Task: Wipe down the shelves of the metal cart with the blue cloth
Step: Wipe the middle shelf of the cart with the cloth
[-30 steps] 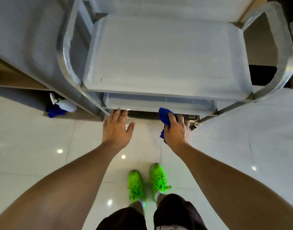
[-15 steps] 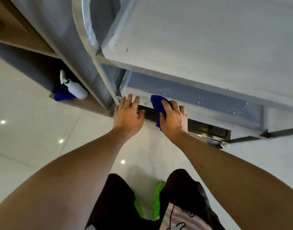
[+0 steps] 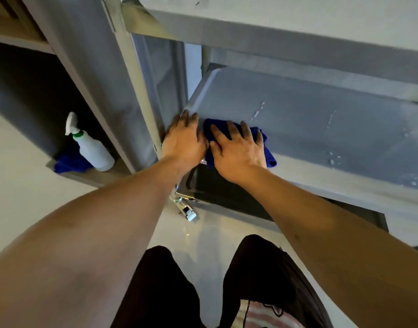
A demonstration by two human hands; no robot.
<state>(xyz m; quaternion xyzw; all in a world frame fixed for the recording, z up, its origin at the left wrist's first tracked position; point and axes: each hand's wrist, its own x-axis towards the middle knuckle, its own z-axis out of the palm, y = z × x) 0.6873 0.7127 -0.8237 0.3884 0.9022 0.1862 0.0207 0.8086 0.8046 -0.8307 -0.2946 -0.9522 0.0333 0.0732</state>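
The metal cart fills the upper right, its top shelf (image 3: 298, 17) overhanging a lower shelf (image 3: 321, 124) that carries scattered water droplets. A blue cloth (image 3: 209, 131) lies on the near left corner of that lower shelf. My right hand (image 3: 238, 150) presses flat on the cloth with fingers spread. My left hand (image 3: 183, 140) rests right beside it on the shelf's left front corner, against the cart's upright post (image 3: 137, 74), fingers together and holding nothing loose.
A white spray bottle (image 3: 92, 147) with a green collar stands beside a second blue cloth (image 3: 68, 164) in a low cabinet recess at left. A cart caster (image 3: 185, 207) sits on the glossy tiled floor below my hands. My dark-trousered knees are at the bottom.
I have crouched lower, so the lower shelf now shows widely. My right hand moved the cloth from the shelf's front edge onto its surface and flattened on it; my left hand shifted to the corner.
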